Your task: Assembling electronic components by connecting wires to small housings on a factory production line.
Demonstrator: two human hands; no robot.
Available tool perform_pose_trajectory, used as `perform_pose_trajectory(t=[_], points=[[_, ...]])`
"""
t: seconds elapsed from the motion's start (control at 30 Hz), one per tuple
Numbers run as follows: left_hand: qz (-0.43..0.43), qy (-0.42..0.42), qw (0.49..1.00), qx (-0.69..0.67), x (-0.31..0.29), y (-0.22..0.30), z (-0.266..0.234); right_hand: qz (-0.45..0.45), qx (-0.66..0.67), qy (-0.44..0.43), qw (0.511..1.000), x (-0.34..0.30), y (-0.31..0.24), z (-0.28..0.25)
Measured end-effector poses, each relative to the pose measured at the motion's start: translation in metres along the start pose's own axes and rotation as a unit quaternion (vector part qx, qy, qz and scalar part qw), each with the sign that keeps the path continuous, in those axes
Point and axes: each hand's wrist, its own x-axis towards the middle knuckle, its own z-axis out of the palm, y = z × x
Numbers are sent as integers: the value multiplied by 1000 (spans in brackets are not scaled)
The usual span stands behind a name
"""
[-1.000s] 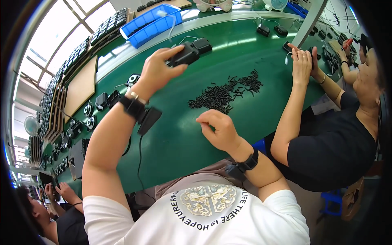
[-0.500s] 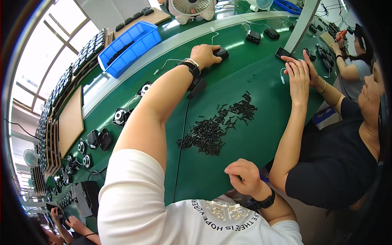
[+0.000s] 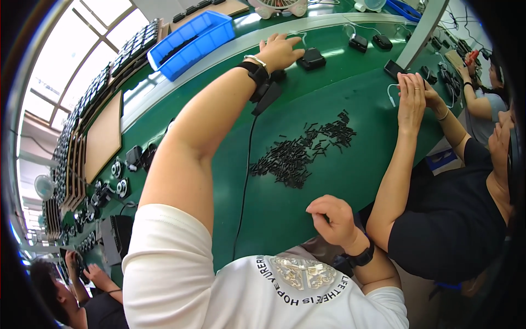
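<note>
Since half a second earlier, the left hand (image 3: 278, 52) had opened and moved slightly to the left, away from the black box (image 3: 312, 58) over which it had been bent. It was wide, with spread fingers, and seemed to hold nothing; the thumb was just beside the box, but I could not tell whether they touched. This box rested on the far part of the green bench (image 3: 285, 225), left of two other black boxes (image 3: 358, 44), perhaps to stay clear of the pile of short black rods (image 3: 285, 162) in the middle. The right hand (image 3: 335, 219) was held by the near edge, with loosely curled fingers; its palm was hidden, so I could not tell if something small was inside. A black cable (image 3: 245, 186) ran from the left wrist's device (image 3: 267, 98) toward the near edge, apparently long enough to let the arm stretch.
</note>
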Motion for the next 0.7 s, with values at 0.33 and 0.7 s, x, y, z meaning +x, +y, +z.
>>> perform_pose_trajectory(t=[0.33, 0.7], points=[[-115, -158, 971, -138, -177, -141, -193, 125, -4, -17, 992, 31, -20, 26], [-320, -225, 919, 41, -305, -186, -193, -25, -130, -208, 969, 232, 19, 152]])
